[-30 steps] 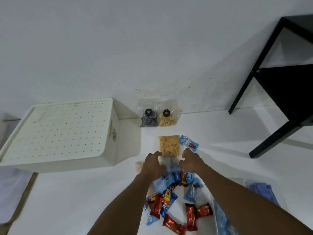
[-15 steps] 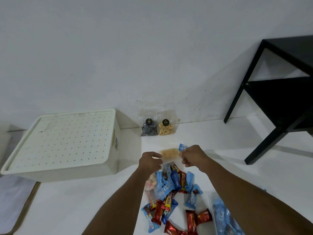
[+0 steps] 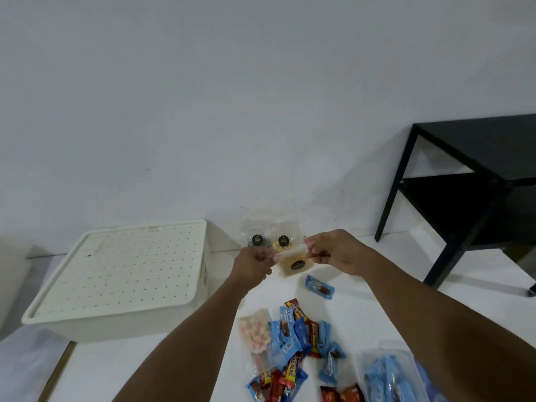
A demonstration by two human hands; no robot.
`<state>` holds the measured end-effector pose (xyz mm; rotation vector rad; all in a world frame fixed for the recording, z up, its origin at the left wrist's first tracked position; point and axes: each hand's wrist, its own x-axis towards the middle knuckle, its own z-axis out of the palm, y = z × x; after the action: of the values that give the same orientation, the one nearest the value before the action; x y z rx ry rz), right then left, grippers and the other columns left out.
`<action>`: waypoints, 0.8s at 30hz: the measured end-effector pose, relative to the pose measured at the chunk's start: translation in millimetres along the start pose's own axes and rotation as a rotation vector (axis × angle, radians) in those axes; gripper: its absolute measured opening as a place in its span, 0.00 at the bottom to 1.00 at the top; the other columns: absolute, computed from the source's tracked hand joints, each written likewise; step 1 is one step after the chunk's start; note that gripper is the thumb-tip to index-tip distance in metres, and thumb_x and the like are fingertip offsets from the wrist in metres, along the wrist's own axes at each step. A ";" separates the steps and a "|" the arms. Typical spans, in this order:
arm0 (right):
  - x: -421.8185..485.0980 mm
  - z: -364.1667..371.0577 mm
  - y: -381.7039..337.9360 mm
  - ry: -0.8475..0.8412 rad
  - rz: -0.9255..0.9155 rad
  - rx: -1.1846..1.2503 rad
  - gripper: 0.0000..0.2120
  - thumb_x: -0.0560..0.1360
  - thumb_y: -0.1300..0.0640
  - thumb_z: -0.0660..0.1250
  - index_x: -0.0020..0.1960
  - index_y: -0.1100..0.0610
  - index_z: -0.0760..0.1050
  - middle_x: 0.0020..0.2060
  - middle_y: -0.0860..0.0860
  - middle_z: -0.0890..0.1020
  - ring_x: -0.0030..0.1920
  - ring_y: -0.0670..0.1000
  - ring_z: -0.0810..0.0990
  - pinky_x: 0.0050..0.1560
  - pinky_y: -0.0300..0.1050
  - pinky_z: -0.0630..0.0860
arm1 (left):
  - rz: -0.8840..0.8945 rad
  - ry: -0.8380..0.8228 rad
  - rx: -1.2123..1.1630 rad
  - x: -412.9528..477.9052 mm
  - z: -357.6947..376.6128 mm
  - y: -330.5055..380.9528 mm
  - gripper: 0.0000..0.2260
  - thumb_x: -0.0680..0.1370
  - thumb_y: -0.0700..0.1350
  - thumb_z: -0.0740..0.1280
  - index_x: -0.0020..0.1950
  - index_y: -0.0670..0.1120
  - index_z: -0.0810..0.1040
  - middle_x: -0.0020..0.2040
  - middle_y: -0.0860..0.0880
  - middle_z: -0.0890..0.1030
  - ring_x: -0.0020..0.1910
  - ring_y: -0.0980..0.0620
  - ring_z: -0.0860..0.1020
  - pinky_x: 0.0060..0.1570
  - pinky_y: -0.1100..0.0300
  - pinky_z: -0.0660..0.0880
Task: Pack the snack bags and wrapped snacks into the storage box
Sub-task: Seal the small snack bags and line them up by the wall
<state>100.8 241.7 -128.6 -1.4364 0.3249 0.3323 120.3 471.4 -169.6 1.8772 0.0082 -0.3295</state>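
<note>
My left hand (image 3: pixel 253 264) and my right hand (image 3: pixel 333 252) each pinch a top corner of a clear snack bag (image 3: pixel 294 264) of yellow pieces with a dark round label, held up above the white floor. The white storage box (image 3: pixel 116 280) sits to the left with its perforated lid on. Two more clear snack bags (image 3: pixel 271 237) lean against the wall behind my hands. A pile of blue and red wrapped snacks (image 3: pixel 298 343) and a bag of pink marshmallows (image 3: pixel 255 333) lie under my arms. One blue wrapped snack (image 3: pixel 319 286) lies apart.
A black side table (image 3: pixel 475 181) stands at the right by the wall. A clear bag of blue wrapped snacks (image 3: pixel 388 375) lies at the lower right. A grey mat (image 3: pixel 23 358) covers the lower left corner.
Both hands took the yellow snack bag off the floor and raised it by its top corners. The view has tilted up.
</note>
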 end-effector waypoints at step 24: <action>-26.4 8.6 -45.8 0.127 -0.370 -0.589 0.11 0.76 0.55 0.72 0.46 0.63 0.80 0.32 0.52 0.82 0.30 0.42 0.74 0.36 0.38 0.72 | 0.106 -0.046 -0.229 -15.4 -37.0 55.4 0.07 0.76 0.40 0.73 0.44 0.36 0.82 0.38 0.41 0.80 0.36 0.47 0.75 0.40 0.57 0.77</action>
<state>95.8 244.7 -75.4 -2.0620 0.0528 0.0273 123.1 490.1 -103.9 1.6359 -0.0817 -0.2859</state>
